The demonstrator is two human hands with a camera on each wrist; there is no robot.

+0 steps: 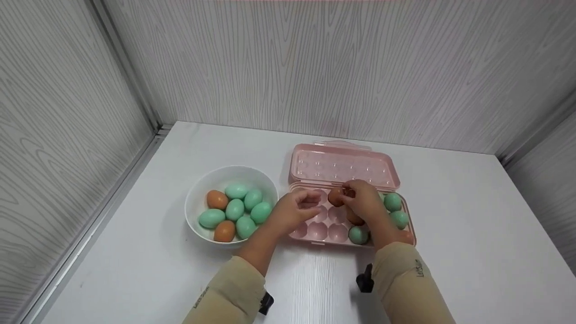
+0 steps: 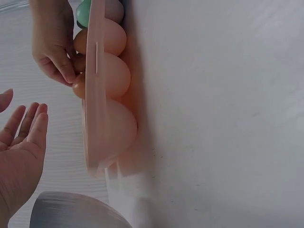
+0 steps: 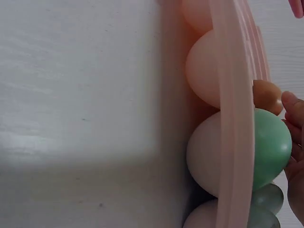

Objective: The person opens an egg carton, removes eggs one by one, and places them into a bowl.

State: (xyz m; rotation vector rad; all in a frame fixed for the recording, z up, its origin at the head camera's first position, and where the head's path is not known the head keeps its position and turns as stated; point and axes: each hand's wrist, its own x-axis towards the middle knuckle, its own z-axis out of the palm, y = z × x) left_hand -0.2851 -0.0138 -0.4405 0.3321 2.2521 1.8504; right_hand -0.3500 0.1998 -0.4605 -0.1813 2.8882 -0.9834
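My right hand (image 1: 363, 200) pinches a brown egg (image 1: 335, 197) at the back row of the pink egg carton (image 1: 317, 231), thumb and fingertips at the egg's right side. Another brown egg (image 1: 354, 218) sits just below that hand, partly hidden by it. Over the carton's left cups hovers my left hand (image 1: 290, 210), fingers spread and holding nothing; the left wrist view shows its palm (image 2: 21, 161) too. Green eggs (image 1: 393, 202) fill cups at the right end, and one green egg (image 1: 358, 235) stands in the front row. My right forearm covers part of the carton.
A white bowl (image 1: 192, 198) with several green and brown eggs stands left of the carton. The carton's pink lid (image 1: 343, 164) lies open behind it. Wood-grain panels (image 1: 315, 67) enclose the white table (image 1: 144, 252) at the back and sides.
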